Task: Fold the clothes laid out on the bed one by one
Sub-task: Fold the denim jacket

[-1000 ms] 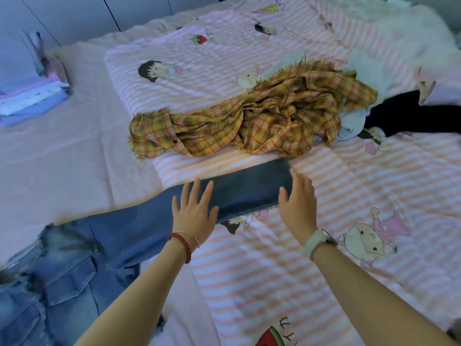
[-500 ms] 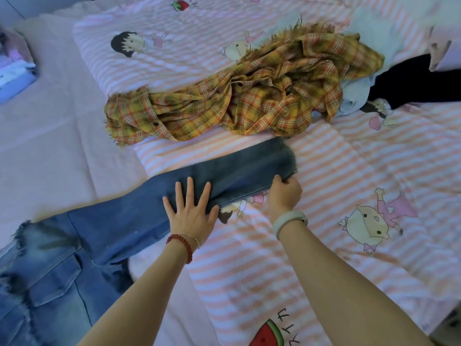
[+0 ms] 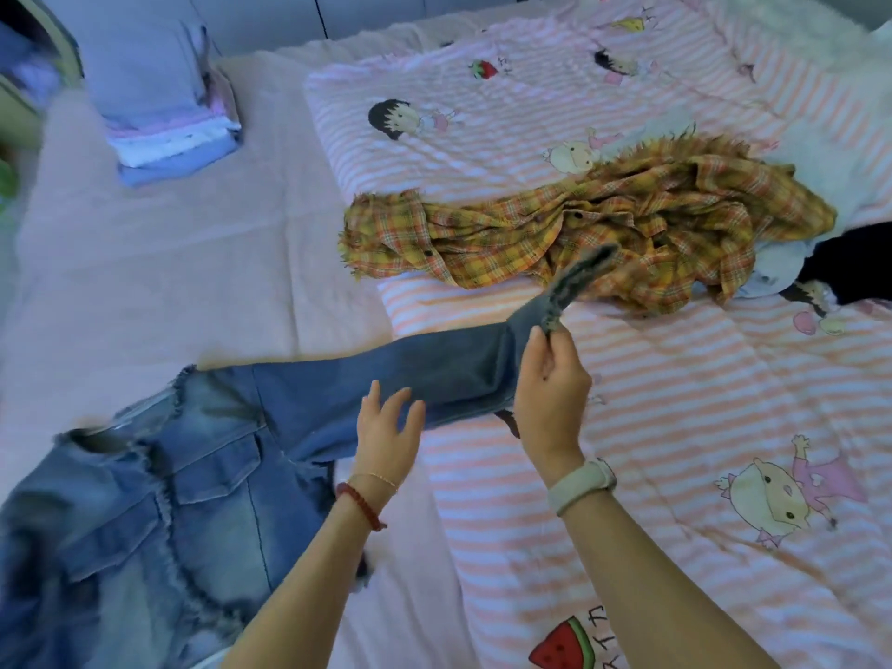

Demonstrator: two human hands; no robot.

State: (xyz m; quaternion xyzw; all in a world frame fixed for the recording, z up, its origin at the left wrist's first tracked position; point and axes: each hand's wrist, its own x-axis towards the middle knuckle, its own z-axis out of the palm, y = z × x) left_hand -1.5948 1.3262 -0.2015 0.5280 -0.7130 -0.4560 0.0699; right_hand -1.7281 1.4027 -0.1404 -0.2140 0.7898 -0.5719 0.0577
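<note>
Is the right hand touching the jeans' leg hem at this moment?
Touching. The head view shows the right hand pinching the frayed hem of the jeans, lifting it off the bed.

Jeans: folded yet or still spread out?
Mid-fold, mostly spread. The jeans lie lengthwise across the bed; the right hand pinches the hem, lifted off the bed, and the left hand lies open at the leg.

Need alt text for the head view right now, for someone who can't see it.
The right hand pinches the jeans hem and lifts it off the striped quilt, while the left hand rests open on the leg. A crumpled plaid shirt lies beyond.
</note>
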